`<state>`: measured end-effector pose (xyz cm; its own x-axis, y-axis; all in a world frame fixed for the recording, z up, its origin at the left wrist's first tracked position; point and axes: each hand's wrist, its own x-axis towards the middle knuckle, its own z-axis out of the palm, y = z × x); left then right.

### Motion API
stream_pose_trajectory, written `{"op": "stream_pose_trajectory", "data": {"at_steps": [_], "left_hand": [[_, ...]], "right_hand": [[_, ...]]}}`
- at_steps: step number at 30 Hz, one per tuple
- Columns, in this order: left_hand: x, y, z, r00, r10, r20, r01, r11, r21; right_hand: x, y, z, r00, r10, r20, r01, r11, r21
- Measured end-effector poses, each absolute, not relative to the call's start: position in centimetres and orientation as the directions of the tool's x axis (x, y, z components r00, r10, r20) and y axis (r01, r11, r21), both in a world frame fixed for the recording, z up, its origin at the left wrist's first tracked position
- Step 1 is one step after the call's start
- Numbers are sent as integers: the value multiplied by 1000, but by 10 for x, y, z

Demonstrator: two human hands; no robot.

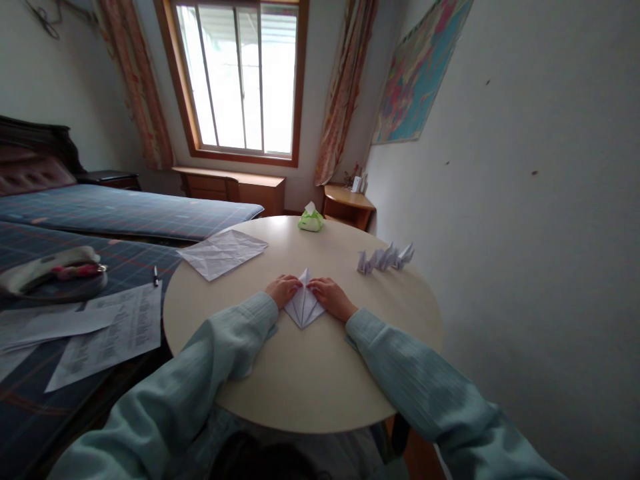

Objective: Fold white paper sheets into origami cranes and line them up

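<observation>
A partly folded sheet of white paper (303, 313) lies on the round table in front of me, diamond-shaped with a point facing away and creases fanning from its near corner. My left hand (284, 291) is closed on its left edge, fingers bent over the paper. From the other side my right hand (330, 296) grips the right edge, fingertips close to the centre line. The thumbs are mostly hidden. Several folded paper figures (385, 258) stand in a row at the right of the table. Flat creased paper sheets (225, 253) lie at the left rear.
A green tissue pack (311, 219) sits at the far edge of the round table (310, 393). Left of it is a bed (125, 207) with a plaid mattress, bearing printed sheets (120, 333), a pen (155, 276) and a pale bag (55, 273). A wall (525, 267) runs along the right.
</observation>
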<state>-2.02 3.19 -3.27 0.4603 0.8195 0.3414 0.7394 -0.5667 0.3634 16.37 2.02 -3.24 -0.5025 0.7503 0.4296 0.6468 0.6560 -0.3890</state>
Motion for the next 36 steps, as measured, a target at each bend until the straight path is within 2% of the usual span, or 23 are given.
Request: {"op": "stream_pose_trajectory", "data": {"at_steps": [7, 12, 14, 18, 21, 25, 29, 33, 36], "left_hand": [[-19, 31, -41, 503, 823, 265, 747, -568, 345], [-18, 28, -41, 496, 845, 201, 782, -535, 320], [-18, 29, -42, 499, 842, 206, 780, -539, 317], [-19, 31, -45, 505, 836, 215, 777, -549, 310], [-19, 30, -45, 496, 838, 228, 778, -546, 311], [-18, 26, -42, 476, 818, 323, 751, -570, 334], [-16, 20, -35, 522, 748, 410, 672, -657, 343], [-12, 14, -32, 639, 649, 414, 582, -759, 292], [-11, 13, -34, 652, 631, 421, 580, -772, 258]], "right_hand": [[164, 21, -35, -332, 848, 414, 785, 492, -377], [165, 22, -34, -328, 848, 417, 744, 504, -440], [165, 22, -32, -328, 847, 419, 689, 518, -507], [163, 19, -28, -280, 875, 395, 498, 484, -719], [161, 17, -27, -202, 915, 350, 410, 404, -818], [161, 20, -30, -110, 965, 240, 284, 262, -922], [163, 27, -34, 3, 988, 156, 90, 155, -984], [168, 34, -37, 147, 985, 95, -106, 112, -988], [170, 37, -39, 197, 979, 45, -196, 84, -977]]}}
